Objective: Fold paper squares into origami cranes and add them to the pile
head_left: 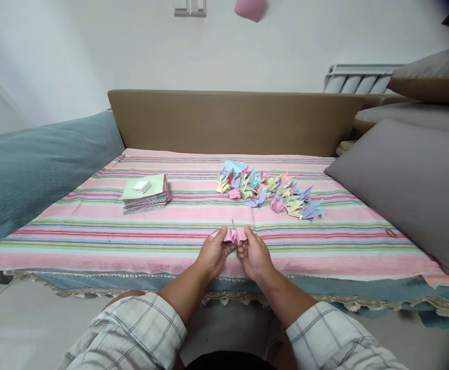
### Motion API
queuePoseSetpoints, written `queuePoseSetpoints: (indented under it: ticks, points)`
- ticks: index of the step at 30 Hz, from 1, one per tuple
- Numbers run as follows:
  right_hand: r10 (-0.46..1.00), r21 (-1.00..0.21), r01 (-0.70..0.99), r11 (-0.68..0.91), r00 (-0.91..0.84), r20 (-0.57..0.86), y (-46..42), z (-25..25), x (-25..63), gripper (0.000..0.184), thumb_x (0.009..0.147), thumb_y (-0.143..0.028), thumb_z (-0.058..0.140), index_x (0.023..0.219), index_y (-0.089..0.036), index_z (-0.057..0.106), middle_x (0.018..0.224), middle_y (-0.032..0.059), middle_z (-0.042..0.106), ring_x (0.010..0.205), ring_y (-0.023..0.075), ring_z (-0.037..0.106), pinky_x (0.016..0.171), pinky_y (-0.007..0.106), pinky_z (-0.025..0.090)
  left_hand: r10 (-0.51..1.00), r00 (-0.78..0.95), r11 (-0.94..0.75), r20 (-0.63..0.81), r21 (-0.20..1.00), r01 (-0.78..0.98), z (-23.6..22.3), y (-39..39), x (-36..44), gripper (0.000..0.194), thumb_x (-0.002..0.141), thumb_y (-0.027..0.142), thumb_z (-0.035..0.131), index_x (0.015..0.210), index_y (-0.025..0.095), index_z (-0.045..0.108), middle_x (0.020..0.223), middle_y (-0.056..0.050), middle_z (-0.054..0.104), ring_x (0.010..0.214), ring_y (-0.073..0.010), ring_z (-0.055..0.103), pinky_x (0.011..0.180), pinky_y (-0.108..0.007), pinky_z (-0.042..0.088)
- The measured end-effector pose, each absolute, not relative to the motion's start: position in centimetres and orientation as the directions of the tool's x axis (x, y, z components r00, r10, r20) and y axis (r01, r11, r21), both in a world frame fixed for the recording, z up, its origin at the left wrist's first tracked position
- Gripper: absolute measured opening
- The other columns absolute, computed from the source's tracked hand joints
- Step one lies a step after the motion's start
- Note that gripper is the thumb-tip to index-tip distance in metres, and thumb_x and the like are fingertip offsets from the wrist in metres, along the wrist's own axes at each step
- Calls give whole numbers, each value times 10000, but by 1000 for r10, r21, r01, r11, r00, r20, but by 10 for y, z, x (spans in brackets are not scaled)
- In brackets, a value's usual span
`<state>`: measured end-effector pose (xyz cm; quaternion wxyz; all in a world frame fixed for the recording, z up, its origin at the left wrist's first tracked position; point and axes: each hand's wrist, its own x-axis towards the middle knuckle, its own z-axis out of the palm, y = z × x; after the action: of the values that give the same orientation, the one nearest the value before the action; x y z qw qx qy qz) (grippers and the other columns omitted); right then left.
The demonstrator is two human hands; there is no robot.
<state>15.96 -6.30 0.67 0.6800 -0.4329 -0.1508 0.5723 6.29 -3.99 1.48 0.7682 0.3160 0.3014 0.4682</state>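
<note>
A pink paper crane (232, 235) is held between my two hands, just above the front part of the striped cloth. My left hand (213, 253) pinches one wing between thumb and fingers. On the other wing, my right hand (254, 254) has the same kind of pinch. A thin pink point of the crane sticks up between the thumbs. Beyond my hands lies a loose group of folded paper cranes (261, 192) in pink, yellow, green, blue, purple and orange. To the left sits a stack of coloured paper sheets (147, 198) with a small white block (142, 186) on top.
The pink striped cloth (93, 226) covers a sofa seat. Behind it stands a brown backrest (228, 122). A blue armrest (47, 164) bounds the left side, and a large grey cushion (409, 180) leans in from the right. A small brown loop (391, 233) lies near the cushion.
</note>
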Motion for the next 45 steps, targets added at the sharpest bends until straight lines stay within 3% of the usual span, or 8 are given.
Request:
queuePoseSetpoints:
  ticks: [8,15,26,45]
  points:
    - [926,-718,-696,31,290,-241,-61,5,164,420,612,-516,733,677,-184,485,470,-57,525,358,44,408,314,149,258,922,311,372,-231,752,-543,13,-36,61,263,775,350,645,847,98,621,787,-78,662,669,-130,616,571,-214,506]
    - [929,-686,-724,72,299,-219,-59,5,169,374,604,-445,766,660,-172,516,471,-61,519,363,37,408,321,143,271,928,283,364,-243,757,-542,13,-36,60,253,745,355,670,817,122,602,730,-39,639,636,-112,593,547,-201,495]
    - [911,-607,-794,30,272,-311,-57,8,175,295,779,-390,623,630,-151,535,475,-42,527,356,37,407,319,144,278,929,268,367,-254,718,-591,17,-35,58,244,699,304,715,795,150,550,701,-17,622,614,-118,604,526,-203,503]
    - [920,-615,-784,92,302,-248,-53,6,184,298,637,-353,765,660,-179,525,511,-75,493,406,31,421,327,124,294,936,274,341,-220,759,-555,16,-34,58,370,585,366,791,750,156,534,648,18,584,589,-101,589,523,-192,504]
